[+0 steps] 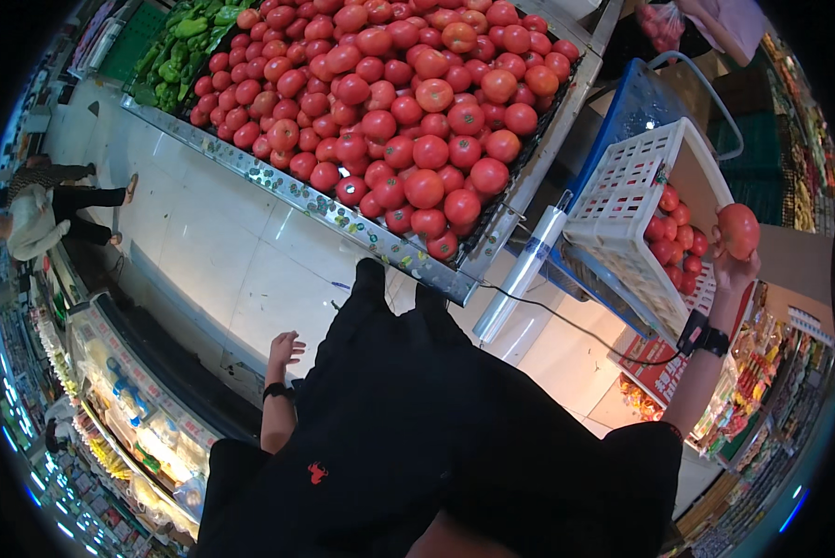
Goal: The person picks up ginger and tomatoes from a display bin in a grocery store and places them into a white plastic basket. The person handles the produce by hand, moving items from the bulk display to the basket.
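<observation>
My right hand (737, 267) is closed around one large red tomato (739, 231), held up at the open side of a white plastic crate (621, 174). Several more tomatoes (675, 234) lie inside that crate. The crate rests tilted on a blue cart (616, 108) with a pale curved handle. By my left thigh hangs my left hand (286, 349), fingers apart and holding nothing. In front of me a big heap of tomatoes (389, 118) fills a display stand with a metal edge (362, 227).
Green peppers (180, 52) lie left of the tomato heap. A roll of clear plastic bags (522, 272) hangs at the stand's corner, near a dark cable (578, 322). A lit refrigerated case (145, 397) stands behind on the left. People (48, 202) are at far left; another person's arm (717, 28) is upper right.
</observation>
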Demonstrator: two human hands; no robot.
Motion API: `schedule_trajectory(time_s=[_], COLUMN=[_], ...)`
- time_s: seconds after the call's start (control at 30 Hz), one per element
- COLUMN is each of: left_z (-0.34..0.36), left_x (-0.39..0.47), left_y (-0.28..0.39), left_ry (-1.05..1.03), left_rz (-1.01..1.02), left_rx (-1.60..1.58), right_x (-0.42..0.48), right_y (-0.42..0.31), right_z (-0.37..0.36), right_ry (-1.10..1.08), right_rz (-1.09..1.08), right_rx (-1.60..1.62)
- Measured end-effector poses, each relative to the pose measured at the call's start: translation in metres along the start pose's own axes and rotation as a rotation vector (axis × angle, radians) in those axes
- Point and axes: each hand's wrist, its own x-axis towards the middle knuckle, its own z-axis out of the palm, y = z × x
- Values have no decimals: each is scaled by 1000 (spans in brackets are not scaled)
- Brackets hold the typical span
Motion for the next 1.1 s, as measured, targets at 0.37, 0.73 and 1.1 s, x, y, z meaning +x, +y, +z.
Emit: schedule_trajectory(time_s=[0.37,0.73,1.1], left_z=[-71,-185,-169], left_x=[114,135,86], left_y=[137,44,-77], left_ry=[-120,97,52], left_rz=[318,406,53], left_rx=[121,-192,-302], right_x=[21,252,384], right_y=[173,444,496], right_z=[377,570,591], right_ry=[-174,-132,-66], right_rz=[-54,-242,-568], right_rx=[-1115,-1354,-1331])
